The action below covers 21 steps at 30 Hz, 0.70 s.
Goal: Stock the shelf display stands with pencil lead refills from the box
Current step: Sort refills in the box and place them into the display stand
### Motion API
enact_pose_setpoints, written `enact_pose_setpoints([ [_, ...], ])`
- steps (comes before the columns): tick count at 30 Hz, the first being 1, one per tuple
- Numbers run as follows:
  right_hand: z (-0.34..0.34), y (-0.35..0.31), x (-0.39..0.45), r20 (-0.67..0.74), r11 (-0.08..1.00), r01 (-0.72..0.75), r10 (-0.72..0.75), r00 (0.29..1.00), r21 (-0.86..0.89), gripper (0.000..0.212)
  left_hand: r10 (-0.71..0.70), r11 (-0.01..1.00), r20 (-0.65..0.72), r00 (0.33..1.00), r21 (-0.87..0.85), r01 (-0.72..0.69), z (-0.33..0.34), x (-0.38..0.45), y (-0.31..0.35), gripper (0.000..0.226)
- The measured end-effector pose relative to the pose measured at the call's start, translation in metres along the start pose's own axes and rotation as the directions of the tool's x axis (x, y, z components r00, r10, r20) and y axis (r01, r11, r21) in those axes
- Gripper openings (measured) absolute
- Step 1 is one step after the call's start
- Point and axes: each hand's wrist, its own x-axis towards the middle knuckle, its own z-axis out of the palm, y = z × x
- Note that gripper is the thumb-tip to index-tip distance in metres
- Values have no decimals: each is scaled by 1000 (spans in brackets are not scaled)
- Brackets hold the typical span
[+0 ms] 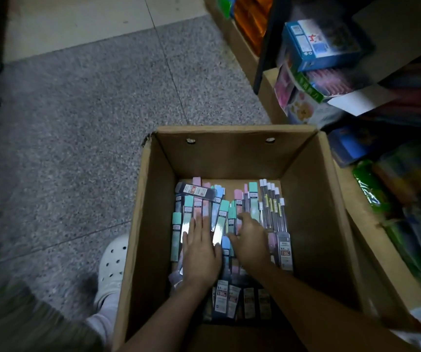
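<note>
both hands down in the cardboard box (151,224) on the floor, beside the shelf (356,72). left hand (200,252) lies flat, fingers straight, on the loose lead refill cases (219,219), likely steadying the pile. right hand (251,241) curls over cases; cannot tell if it grips one. cases overlap, several dozen, no exact count. one box, two hands. none stocked from this grab yet.

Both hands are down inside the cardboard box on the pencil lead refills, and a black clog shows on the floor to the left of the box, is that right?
Nearly: the clog is white, not black, as the head view shows. The rest holds: the left hand and the right hand are down inside the cardboard box on the pencil lead refills, and the clog is on the floor left of the box.
</note>
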Motion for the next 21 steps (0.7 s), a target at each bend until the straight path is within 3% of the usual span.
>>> enact_pose_setpoints([
  [7, -6, 12, -16, 34, 982, -77, 72, 997, 174, 40, 58, 998, 89, 994, 26, -61, -1, -20, 8, 60],
  [9, -11, 16, -17, 31, 983, -72, 68, 997, 169, 32, 79, 997, 58, 995, -5, -79, -5, -20, 9, 49],
  [11, -19, 19, -15, 8, 978, -78, 78, 997, 194, 27, 35, 988, -47, 998, -145, -42, -9, -17, 10, 34],
  [13, -27, 18, -10, 18, 940, -92, 91, 996, 330, 25, -114, 910, -111, 987, -411, 59, -17, -9, 13, 25],
  [15, -33, 11, -8, 138, 848, -141, 81, 987, 510, 26, -203, 717, 37, 978, -675, 174, -26, 1, 21, 26],
  [16, -35, 6, -7, 210, 806, -167, 55, 976, 567, 27, -176, 647, 128, 976, -732, 213, -29, 6, 26, 27],
  [18, -36, -3, -5, 298, 787, -169, -20, 954, 593, 28, -93, 605, 226, 970, -761, 235, -33, 14, 33, 30],
  [21, -39, -11, 2, 305, 830, -91, -98, 947, 551, 23, -106, 517, 228, 968, -819, 250, -35, 25, 38, 34],
])
